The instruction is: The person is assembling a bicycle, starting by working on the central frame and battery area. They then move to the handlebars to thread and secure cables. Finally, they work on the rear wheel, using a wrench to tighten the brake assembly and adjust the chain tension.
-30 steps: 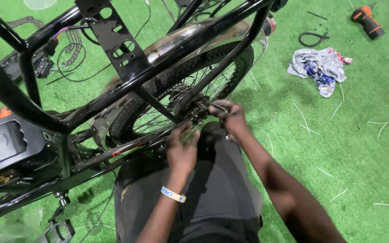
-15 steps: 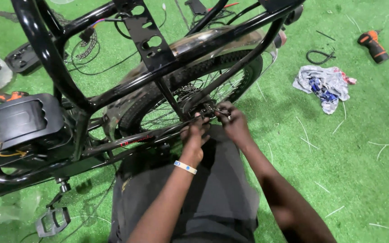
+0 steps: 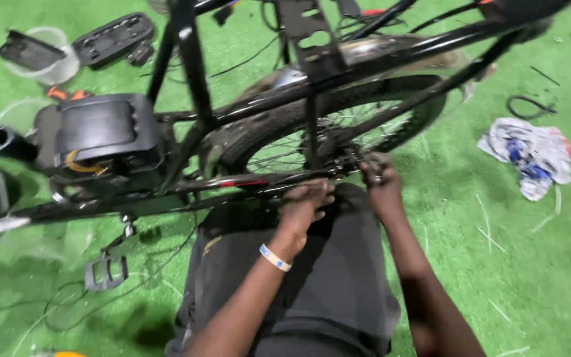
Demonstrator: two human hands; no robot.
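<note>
At the frame's centre, the left hand (image 3: pixel 306 199) curls its fingers around the black bicycle frame (image 3: pixel 246 186). Just right, the right hand (image 3: pixel 379 180) pinches something small by the rear wheel (image 3: pixel 338 129); what, I cannot tell.

Counts as observed, head view. One bicycle frame (image 3: pixel 338 73), black. One spoked wheel (image 3: pixel 338 129) in view, with one mudguard (image 3: pixel 365 53) over it. One pedal (image 3: pixel 106 271) visible. One black battery box (image 3: pixel 104 132). Two hands recorded: left hand (image 3: pixel 306 201) and right hand (image 3: pixel 379 177). One wristband (image 3: pixel 275 258), on the left wrist. One crumpled rag (image 3: pixel 530 152) on the turf. One clear plastic tub (image 3: pixel 46 56). One loop of black cable (image 3: pixel 530 106).
</note>
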